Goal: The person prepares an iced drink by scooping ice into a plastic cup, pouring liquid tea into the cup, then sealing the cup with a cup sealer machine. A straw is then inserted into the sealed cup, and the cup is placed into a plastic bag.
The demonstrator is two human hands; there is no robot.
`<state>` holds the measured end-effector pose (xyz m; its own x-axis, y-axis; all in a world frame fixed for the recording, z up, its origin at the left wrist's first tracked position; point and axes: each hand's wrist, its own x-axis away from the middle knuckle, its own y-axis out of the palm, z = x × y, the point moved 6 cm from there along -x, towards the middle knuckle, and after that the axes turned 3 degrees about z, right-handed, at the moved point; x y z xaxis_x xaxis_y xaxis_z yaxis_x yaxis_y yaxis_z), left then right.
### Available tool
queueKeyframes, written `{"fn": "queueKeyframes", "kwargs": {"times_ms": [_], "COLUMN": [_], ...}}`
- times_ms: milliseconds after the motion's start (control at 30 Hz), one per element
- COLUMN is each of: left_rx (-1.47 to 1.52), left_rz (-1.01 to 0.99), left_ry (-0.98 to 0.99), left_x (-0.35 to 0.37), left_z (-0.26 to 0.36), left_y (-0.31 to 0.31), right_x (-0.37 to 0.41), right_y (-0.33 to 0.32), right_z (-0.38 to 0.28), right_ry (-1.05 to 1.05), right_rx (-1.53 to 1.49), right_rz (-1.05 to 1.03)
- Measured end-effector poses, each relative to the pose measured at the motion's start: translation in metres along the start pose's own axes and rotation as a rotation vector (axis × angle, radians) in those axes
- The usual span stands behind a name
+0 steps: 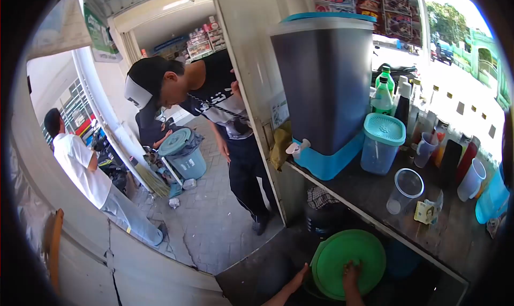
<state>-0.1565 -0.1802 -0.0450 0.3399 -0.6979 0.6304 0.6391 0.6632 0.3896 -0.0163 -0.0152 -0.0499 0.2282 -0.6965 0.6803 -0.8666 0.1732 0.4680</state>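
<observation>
Green lid below the surface: right hand lies flat, fingers spread, at its 6 o'clock; left hand touches the rim at 8 o'clock, its grip impossible to tell.

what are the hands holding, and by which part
A green lid: left hand at its left rim, right hand flat on top near the front edge.
</observation>
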Motion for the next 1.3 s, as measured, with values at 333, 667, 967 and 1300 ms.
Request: {"fn": "queueKeyframes", "kwargs": {"times_ms": [333, 667, 967, 1300], "left_rx": [-0.290, -0.425, -0.947, -0.571], "left_rz": [0.193, 0.211, 0.491, 0.431], "left_ry": [-0.012, 0.086, 0.488, 0.065], "left_x": [-0.010, -0.018, -0.092, 0.012], "left_z": [-0.021, -0.026, -0.075, -0.091], "left_y": [-0.028, -0.012, -0.038, -0.020], "right_x": [-0.060, 0.016, 0.070, 0.049], "right_y": [-0.036, -0.010, -0.025, -0.140], "right_z": [-0.014, -0.015, -0.179, -0.310], "right_ry": [0.127, 0.211, -0.276, -0.586], "right_rx": [0.306, -0.390, -0.103, 0.042], "right_rz": [-0.380, -0.295, -0.164, 0.169]}}
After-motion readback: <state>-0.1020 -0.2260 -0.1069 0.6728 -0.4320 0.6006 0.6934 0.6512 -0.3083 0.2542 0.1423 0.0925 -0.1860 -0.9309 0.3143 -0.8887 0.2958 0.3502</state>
